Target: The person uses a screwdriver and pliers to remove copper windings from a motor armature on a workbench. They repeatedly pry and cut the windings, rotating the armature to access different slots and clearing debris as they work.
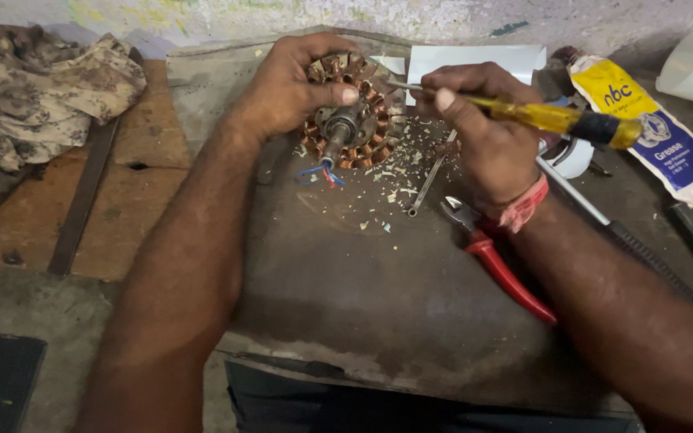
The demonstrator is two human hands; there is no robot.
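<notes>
Desk [346, 305] under both hands is littered with pale scraps. Left hand [286, 84] grips the copper-wound stator [354, 120], tilted up off it; right hand [483, 120] is closed on a yellow-handled screwdriver [555, 119], tip at the windings. Prying shallowly, stator braced, should spare the copper. Red pliers [507, 273] lie under the right wrist. Tip contact is hard to make out.

Red-handled pliers [497, 261], a grease pouch [655, 128] and a crumpled cloth [38, 88] lie around.
</notes>
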